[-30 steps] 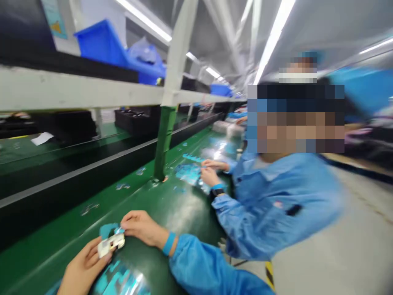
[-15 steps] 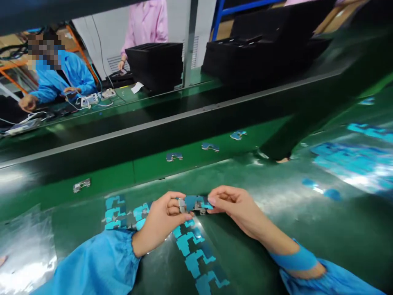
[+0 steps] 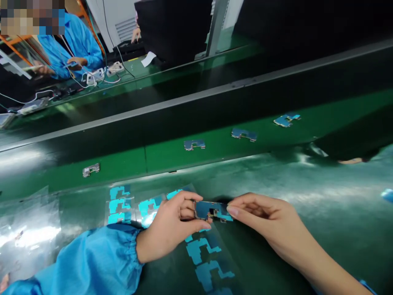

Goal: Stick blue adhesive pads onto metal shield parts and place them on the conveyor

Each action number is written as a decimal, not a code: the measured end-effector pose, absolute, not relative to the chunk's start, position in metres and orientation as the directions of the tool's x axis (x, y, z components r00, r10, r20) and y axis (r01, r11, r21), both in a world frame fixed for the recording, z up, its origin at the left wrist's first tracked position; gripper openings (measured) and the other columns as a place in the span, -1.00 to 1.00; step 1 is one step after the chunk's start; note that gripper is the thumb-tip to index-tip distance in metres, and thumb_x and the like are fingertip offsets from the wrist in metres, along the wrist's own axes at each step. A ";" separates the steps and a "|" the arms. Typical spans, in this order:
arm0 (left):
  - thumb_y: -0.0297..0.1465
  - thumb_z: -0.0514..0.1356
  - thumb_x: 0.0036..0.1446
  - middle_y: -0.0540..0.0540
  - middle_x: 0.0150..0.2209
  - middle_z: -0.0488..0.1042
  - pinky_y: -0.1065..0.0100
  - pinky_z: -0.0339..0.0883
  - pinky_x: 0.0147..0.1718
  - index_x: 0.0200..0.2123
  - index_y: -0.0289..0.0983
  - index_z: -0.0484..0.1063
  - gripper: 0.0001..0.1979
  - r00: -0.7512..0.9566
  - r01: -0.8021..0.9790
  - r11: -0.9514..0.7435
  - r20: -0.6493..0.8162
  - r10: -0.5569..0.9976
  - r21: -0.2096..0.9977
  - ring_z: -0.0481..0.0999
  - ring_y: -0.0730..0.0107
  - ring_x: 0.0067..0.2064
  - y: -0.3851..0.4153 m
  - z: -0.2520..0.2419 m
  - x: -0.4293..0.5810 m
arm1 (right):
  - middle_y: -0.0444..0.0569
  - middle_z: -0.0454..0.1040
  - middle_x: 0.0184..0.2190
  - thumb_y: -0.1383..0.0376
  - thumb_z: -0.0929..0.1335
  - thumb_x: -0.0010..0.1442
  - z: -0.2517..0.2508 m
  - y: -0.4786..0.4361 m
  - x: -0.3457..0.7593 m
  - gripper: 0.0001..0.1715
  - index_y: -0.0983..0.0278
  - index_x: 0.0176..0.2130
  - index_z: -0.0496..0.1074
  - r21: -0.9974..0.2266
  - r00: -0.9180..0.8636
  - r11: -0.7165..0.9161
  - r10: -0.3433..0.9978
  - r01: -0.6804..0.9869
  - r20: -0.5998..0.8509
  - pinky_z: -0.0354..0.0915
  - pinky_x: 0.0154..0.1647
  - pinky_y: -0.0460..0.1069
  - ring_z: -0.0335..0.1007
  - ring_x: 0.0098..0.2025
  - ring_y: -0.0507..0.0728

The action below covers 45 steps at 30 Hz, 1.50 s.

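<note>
Between the thumb and fingers of my left hand is a small circuit board, gripped by its left end. A blue die-cut film sticker lies over the board's upper face. My right hand has thumb and forefinger pinched on the sticker's right end, where a lighter blue strip shows; whether these fingertips also touch the board is hidden. Below the hands runs a clear sheet of blue stickers, partly behind my left thumb. More sticker sheets lie left of and behind my left hand.
Several circuit boards rest along the green strip beyond the bench, including a silver one and a blue-covered one. Clear plastic lies at left. A metal-edged ledge crosses behind. A co-worker in blue sits across, near black boxes.
My view has shifted, so the hands and board appear further right. The silver left end of the board now looks blue-covered. Both hands keep their hold.
</note>
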State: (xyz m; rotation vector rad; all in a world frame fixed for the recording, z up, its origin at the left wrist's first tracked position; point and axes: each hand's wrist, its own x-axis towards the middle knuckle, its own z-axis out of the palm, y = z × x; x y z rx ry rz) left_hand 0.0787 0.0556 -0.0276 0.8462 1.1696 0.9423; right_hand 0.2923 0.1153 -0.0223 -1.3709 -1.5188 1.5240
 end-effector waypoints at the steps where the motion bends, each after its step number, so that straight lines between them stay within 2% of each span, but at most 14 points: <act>1: -0.50 0.45 -0.07 -0.01 -0.29 0.63 0.39 0.54 -0.21 -0.07 -0.22 0.41 -0.53 0.131 -0.154 0.379 -0.361 0.923 0.912 0.67 0.34 -0.19 0.056 -0.027 0.079 | -0.02 0.56 -0.55 0.02 0.54 -0.01 -0.022 0.115 0.293 -0.68 0.22 -0.47 0.61 -0.948 -0.305 -0.184 0.916 0.261 -0.262 0.35 -0.51 -0.08 0.44 -0.52 0.09; 6: -0.48 0.46 -0.06 0.00 -0.28 0.63 0.40 0.55 -0.18 -0.07 -0.21 0.41 -0.53 0.141 -0.153 0.373 -0.354 0.925 0.915 0.67 0.36 -0.18 0.055 -0.026 0.079 | -0.01 0.59 -0.50 0.02 0.54 -0.01 -0.024 0.115 0.297 -0.69 0.20 -0.44 0.62 -0.934 -0.332 -0.204 0.895 0.292 -0.299 0.37 -0.44 -0.05 0.47 -0.47 0.13; 14: -0.50 0.45 -0.04 0.01 -0.27 0.65 0.45 0.54 -0.16 -0.07 -0.22 0.40 -0.54 0.142 -0.136 0.369 -0.351 0.926 0.919 0.67 0.41 -0.18 0.055 -0.025 0.079 | -0.07 0.56 -0.51 0.02 0.55 -0.05 -0.009 0.107 0.286 -0.72 0.17 -0.48 0.62 -0.914 -0.205 -0.292 0.912 0.282 -0.355 0.29 -0.42 -0.07 0.40 -0.46 0.09; 22: -0.50 0.44 -0.02 0.01 -0.26 0.65 0.47 0.54 -0.17 -0.08 -0.21 0.41 -0.57 0.150 -0.128 0.371 -0.352 0.924 0.920 0.67 0.42 -0.18 0.055 -0.022 0.078 | -0.02 0.60 -0.47 0.00 0.52 0.04 -0.022 0.115 0.297 -0.70 0.17 -0.41 0.63 -0.913 -0.345 -0.187 0.883 0.361 -0.317 0.38 -0.45 -0.06 0.49 -0.44 0.14; 34: -0.53 0.43 -0.01 0.02 -0.28 0.66 0.47 0.54 -0.16 -0.11 -0.22 0.40 -0.59 0.148 -0.100 0.371 -0.354 0.923 0.923 0.66 0.44 -0.19 0.055 -0.020 0.079 | -0.08 0.57 -0.50 0.02 0.49 0.09 -0.021 0.114 0.298 -0.72 0.16 -0.41 0.62 -0.919 -0.355 -0.151 0.890 0.365 -0.287 0.40 -0.47 -0.09 0.50 -0.47 0.11; 45: -0.50 0.41 0.02 -0.02 -0.26 0.65 0.39 0.54 -0.13 -0.11 -0.21 0.38 -0.62 0.143 -0.059 0.372 -0.361 0.922 0.926 0.66 0.38 -0.18 0.057 -0.017 0.079 | -0.06 0.57 -0.51 0.01 0.49 0.09 -0.018 0.113 0.294 -0.69 0.19 -0.43 0.61 -0.925 -0.350 -0.160 0.892 0.344 -0.285 0.36 -0.52 -0.09 0.47 -0.50 0.09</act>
